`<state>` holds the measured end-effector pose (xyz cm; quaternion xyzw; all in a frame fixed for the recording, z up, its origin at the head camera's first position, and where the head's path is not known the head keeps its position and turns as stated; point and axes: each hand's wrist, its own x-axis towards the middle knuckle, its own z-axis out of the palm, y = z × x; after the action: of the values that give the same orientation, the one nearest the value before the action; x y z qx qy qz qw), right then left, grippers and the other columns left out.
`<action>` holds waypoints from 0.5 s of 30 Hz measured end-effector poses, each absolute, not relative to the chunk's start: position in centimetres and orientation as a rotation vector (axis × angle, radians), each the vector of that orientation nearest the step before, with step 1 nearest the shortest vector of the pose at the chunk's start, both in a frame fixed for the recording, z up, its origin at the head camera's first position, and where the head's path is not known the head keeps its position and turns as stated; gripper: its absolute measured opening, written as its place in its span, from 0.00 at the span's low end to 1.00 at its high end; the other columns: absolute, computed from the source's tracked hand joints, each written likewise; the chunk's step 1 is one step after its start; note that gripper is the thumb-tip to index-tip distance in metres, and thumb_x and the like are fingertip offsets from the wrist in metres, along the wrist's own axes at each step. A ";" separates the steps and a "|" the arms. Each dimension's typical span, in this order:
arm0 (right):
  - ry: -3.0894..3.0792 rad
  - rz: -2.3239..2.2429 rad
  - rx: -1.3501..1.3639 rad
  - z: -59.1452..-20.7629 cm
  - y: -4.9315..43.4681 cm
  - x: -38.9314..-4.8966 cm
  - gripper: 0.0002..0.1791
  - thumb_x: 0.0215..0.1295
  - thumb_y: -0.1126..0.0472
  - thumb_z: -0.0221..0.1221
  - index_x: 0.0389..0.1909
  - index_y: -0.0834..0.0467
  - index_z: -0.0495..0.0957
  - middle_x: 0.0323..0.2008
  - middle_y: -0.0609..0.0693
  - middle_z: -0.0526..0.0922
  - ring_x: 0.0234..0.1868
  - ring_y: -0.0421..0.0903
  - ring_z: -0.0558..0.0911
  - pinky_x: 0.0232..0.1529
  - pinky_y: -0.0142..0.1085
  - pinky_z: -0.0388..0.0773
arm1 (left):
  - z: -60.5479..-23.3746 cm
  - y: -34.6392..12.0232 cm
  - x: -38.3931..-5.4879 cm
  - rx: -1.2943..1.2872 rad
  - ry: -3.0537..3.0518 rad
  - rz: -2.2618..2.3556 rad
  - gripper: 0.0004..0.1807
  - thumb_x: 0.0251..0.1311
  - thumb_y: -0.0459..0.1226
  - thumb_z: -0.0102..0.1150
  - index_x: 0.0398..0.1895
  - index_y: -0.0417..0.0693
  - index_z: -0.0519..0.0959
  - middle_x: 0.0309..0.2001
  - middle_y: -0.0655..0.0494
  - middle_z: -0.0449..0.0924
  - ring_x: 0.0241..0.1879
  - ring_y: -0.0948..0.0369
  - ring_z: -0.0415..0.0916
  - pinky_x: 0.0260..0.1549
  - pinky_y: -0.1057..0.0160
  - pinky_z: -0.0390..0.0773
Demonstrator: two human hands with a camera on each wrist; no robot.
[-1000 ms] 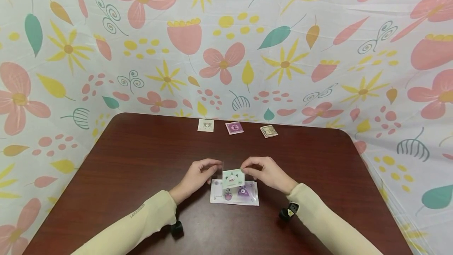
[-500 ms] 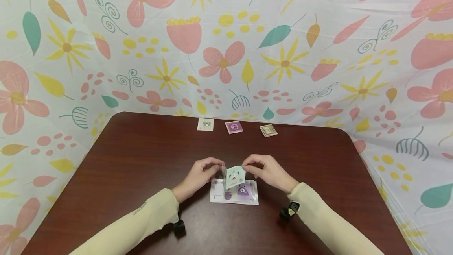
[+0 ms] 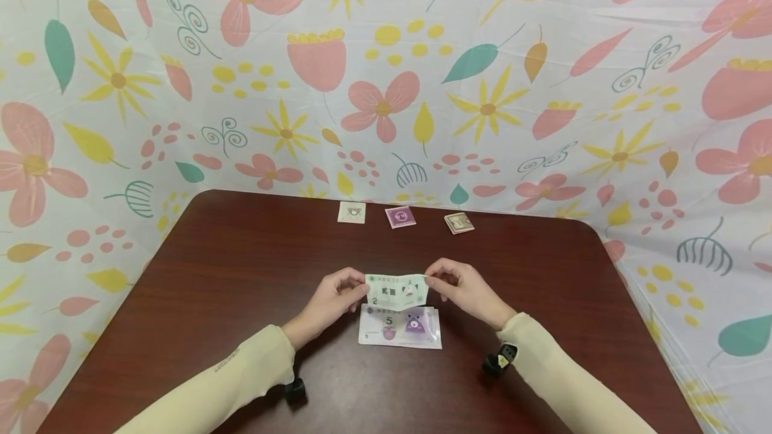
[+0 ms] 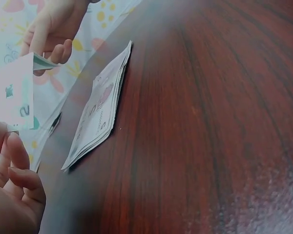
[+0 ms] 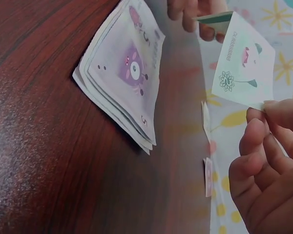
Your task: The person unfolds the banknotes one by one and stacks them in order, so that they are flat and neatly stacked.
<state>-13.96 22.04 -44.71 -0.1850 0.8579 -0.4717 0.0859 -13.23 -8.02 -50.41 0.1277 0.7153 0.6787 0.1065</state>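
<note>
A pale green play banknote (image 3: 396,292) marked 2 is held up, spread between both hands, with a fold crease down its middle. My left hand (image 3: 332,298) pinches its left edge between thumb and fingers. On the opposite edge, my right hand (image 3: 467,292) pinches the upper corner, as the right wrist view also shows. Below the green note lies a small stack of purple play banknotes (image 3: 401,333) marked 5, flat on the table and partly overlapped by it in the head view. The stack's layered edges (image 5: 115,117) show in the right wrist view.
Along the far edge of the dark wooden table (image 3: 253,246) lie a whitish folded note (image 3: 352,212), a purple folded note (image 3: 401,217) and a brownish folded stack (image 3: 459,222). A flower-print cloth (image 3: 386,52) hangs behind the table.
The green note, earlier folded with its left part turned edge-on, is now opened out to its full width. Both hands have moved slightly apart. The purple stack stays where it was.
</note>
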 end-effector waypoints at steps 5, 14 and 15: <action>2.546 -1.427 -0.550 -44.9 22.2 -13.8 0.03 0.74 0.63 0.63 0.45 0.56 0.82 0.33 0.62 0.82 0.26 0.62 0.80 0.24 0.33 0.75 | -50.1 -8.1 -13.0 0.378 2.122 2.005 0.08 0.71 0.32 0.62 0.44 0.33 0.78 0.33 0.36 0.78 0.21 0.64 0.71 0.21 0.70 0.67; 2.528 -1.445 -0.508 -45.5 22.6 -13.6 0.11 0.71 0.66 0.65 0.51 0.58 0.79 0.37 0.55 0.86 0.26 0.56 0.81 0.22 0.34 0.75 | -49.8 -8.1 -12.9 0.291 2.170 2.023 0.06 0.71 0.30 0.61 0.43 0.34 0.78 0.30 0.52 0.81 0.18 0.64 0.69 0.21 0.71 0.67; 2.525 -1.447 -0.510 -45.6 22.6 -13.6 0.12 0.71 0.67 0.65 0.53 0.58 0.78 0.37 0.53 0.86 0.26 0.55 0.80 0.22 0.34 0.75 | -49.8 -8.1 -12.9 0.289 2.174 2.027 0.06 0.71 0.30 0.62 0.43 0.34 0.78 0.30 0.52 0.81 0.18 0.64 0.69 0.21 0.70 0.67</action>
<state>-13.58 22.60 -45.56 -0.1720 0.8509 -0.4876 0.0932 -12.86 -8.10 -49.79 0.0963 0.7258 0.6768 0.0775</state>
